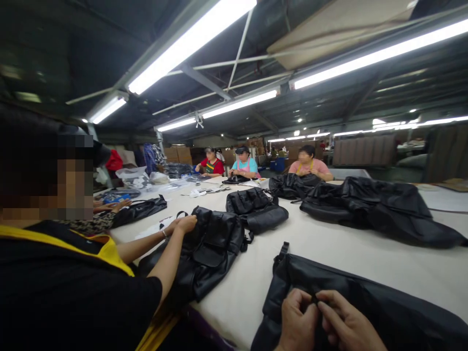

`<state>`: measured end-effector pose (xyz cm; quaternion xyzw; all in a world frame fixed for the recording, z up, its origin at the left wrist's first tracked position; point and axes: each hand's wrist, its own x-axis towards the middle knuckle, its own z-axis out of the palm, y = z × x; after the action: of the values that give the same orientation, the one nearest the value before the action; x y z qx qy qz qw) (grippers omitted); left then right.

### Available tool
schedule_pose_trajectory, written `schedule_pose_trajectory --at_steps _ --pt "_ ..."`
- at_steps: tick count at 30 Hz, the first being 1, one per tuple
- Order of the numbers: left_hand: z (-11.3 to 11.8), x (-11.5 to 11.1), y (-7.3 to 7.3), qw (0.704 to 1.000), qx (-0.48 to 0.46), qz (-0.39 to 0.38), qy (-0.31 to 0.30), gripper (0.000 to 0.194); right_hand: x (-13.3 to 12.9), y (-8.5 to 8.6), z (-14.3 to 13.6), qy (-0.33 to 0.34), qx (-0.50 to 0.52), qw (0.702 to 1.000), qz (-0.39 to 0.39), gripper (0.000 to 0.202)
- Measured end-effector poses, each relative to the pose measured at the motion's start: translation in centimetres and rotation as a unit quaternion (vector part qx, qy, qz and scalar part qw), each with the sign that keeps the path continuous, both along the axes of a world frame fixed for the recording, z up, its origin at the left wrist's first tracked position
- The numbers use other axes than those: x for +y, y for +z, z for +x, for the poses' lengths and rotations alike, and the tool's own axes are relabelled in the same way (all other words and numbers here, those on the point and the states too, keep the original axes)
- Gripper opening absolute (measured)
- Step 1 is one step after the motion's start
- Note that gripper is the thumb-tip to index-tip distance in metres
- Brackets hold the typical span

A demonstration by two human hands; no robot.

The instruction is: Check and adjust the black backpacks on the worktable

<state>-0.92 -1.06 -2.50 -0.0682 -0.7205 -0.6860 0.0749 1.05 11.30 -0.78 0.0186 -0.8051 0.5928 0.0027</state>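
Nearest, at the bottom of the view, the person's left hand (300, 317) and right hand (345, 319) met over a black bag (365, 287), which lay flat on the near edge of a pale table (234, 292). Both hands were closed in a pinch, thumbs against forefingers, on a small dark bit (313, 298) just above the bag's surface; it was too small to tell whether it belonged to the bag. A strap with a buckle (283, 249) stuck up from the bag's far left corner. Just to the left stood a co-worker in a black top (80, 297) and a yellow apron (109, 248), with both hands (186, 223) together at the upper edge of a second bag (215, 239), its flap facing up. Behind that bag lay a third bag (256, 209), and on the right a heap of black bags (365, 209) spread across the table. Farther left, another person's hands (113, 207) were near a slim black bag (141, 209), with clear plastic (133, 178) beyond. At the far side sat three people, in a red top (218, 166), a blue top (250, 165) and a pink top (321, 168), with cardboard boxes (179, 155) behind them and tube lights (193, 44) overhead
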Motion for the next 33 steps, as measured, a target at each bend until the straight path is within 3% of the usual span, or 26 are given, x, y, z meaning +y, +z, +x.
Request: schedule_pose_trajectory --at_steps 5,11,18,25,30,33 --pt "0.0 0.1 0.3 1.000 0.004 -0.016 0.012 0.006 0.2 0.1 -0.6 -0.041 0.017 0.998 0.046 0.052" --pt "0.4 -0.1 1.6 1.000 -0.002 0.009 -0.003 0.008 -0.2 0.3 -1.2 -0.107 0.080 0.979 0.155 0.050" --pt "0.2 0.0 0.8 1.000 0.004 0.009 -0.007 0.010 0.8 -0.7 -0.9 -0.046 0.038 0.996 0.073 0.048" --pt "0.0 -0.3 0.6 1.000 0.004 0.009 -0.018 0.006 0.6 -0.7 -2.0 -0.110 0.215 0.951 0.194 0.042" --pt "-0.2 0.0 0.3 1.000 0.001 -0.005 -0.011 0.005 0.8 -0.4 -1.3 -0.089 0.121 0.980 0.133 0.049" --pt "0.0 0.2 0.4 0.999 0.013 -0.028 0.009 0.007 0.4 -0.1 -1.1 -0.110 0.102 0.980 0.132 0.051"
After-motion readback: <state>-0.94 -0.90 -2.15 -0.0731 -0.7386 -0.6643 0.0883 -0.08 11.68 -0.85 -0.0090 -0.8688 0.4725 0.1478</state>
